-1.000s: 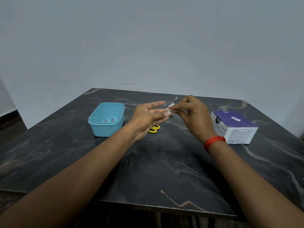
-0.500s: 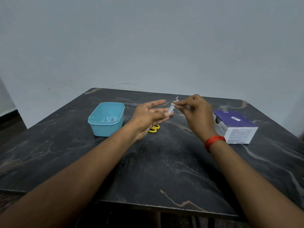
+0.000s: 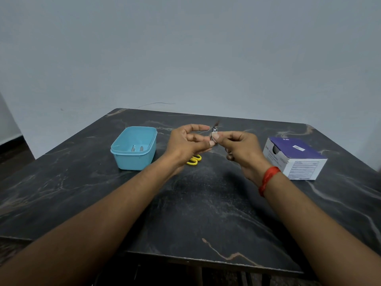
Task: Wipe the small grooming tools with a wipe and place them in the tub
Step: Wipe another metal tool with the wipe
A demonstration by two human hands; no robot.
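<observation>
A plain room, seemingly in a home: a dark, marble-patterned tabletop [image 3: 206,203] stands against a bare pale wall [image 3: 185,48] with dark skirting [image 3: 11,143] at far left. A blue plastic tub [image 3: 134,162] and a cardboard box [image 3: 305,168] sit on it.

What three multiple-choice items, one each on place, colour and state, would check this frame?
1. The tub stands:
A) left of the left hand
B) at the table's near edge
C) on the floor

2. The scissors have handles that are:
A) red
B) yellow
C) blue

3. The tool is:
A) lying in the tub
B) flat on the table
C) pinched in the air between the left hand and the right hand

Key:
1 A: the tub sits beyond the left hand's outer side.
2 B: yellow loops show under the left hand.
3 C: fingertips of both hands meet on the tool.
</observation>
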